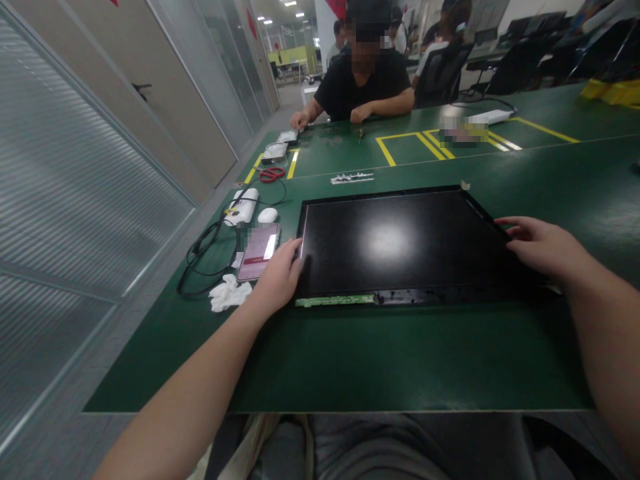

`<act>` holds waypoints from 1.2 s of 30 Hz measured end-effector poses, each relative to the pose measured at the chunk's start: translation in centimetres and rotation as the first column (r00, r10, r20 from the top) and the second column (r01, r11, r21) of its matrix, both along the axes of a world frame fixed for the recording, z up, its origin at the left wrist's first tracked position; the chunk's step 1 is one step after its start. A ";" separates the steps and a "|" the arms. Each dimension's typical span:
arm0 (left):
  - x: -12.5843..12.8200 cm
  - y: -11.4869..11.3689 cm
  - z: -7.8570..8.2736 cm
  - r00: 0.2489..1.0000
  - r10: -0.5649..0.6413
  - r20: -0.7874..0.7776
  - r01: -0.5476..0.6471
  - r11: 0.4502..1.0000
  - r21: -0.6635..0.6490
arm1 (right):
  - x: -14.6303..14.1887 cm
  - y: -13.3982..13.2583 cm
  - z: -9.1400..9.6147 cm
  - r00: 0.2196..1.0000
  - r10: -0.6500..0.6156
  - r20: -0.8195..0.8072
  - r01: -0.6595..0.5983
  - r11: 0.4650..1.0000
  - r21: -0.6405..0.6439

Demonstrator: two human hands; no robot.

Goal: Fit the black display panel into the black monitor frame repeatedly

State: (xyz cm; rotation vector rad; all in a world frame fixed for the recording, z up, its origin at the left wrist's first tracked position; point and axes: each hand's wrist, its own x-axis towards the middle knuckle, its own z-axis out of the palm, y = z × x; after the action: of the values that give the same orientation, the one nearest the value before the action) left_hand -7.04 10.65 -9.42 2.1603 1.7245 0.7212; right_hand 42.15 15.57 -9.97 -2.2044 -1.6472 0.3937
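Note:
A black display panel (pixel 350 253) lies flat on the green table in front of me, a bright reflection at its middle. Along its near edge runs a green circuit board strip (pixel 335 301), at the left part. My left hand (pixel 281 275) grips the panel's left edge, its fingertips on the frame. On the opposite side my right hand (pixel 543 243) holds the right edge, thumb above and fingers along the rim. The undersides of both grips are hidden.
Left of the panel are a phone (pixel 259 252), crumpled tissue (pixel 229 293), a white oval case (pixel 268 215), black cables (pixel 200 250) and red-handled scissors (pixel 272 175). White strips (pixel 351 178) lie beyond the panel. Across the table sits a person in a black shirt (pixel 367 87).

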 end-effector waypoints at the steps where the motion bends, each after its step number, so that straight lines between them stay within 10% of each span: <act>1: 0.0 0.0 0.1 0.999 0.004 0.046 -0.003 1.000 -0.031 | 0.1 0.1 -0.1 0.999 -0.022 -0.035 0.021 1.000 -0.011; 9: 0.1 0.0 0.4 0.784 0.224 0.578 -0.067 0.958 -0.280 | -0.5 -0.2 0.6 0.993 -0.095 -0.067 0.093 0.995 -0.037; 15: 0.6 -0.1 1.2 0.651 0.305 0.695 -0.060 0.934 -0.353 | -0.8 0.0 1.0 0.997 -0.010 0.071 0.020 0.991 -0.135; 24: 0.7 -1.0 2.4 0.570 0.223 0.791 -0.212 0.970 -0.121 | -0.7 0.2 1.1 0.990 0.043 0.133 -0.025 0.991 -0.132; 32: 0.4 -1.0 2.1 0.955 0.059 0.292 -0.085 0.993 0.078 | -0.2 0.5 0.6 0.986 0.078 0.146 -0.063 0.993 -0.104; 36: 0.1 -0.9 1.2 0.993 0.051 -0.108 -0.041 0.994 0.098 | -0.1 0.4 0.4 0.989 0.058 0.134 -0.043 0.993 -0.114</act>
State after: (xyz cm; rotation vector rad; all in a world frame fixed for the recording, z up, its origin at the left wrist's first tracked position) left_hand -6.89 9.73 -8.18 2.2708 1.8359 0.7224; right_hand 42.00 16.00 -9.60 -2.3204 -1.7963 0.3624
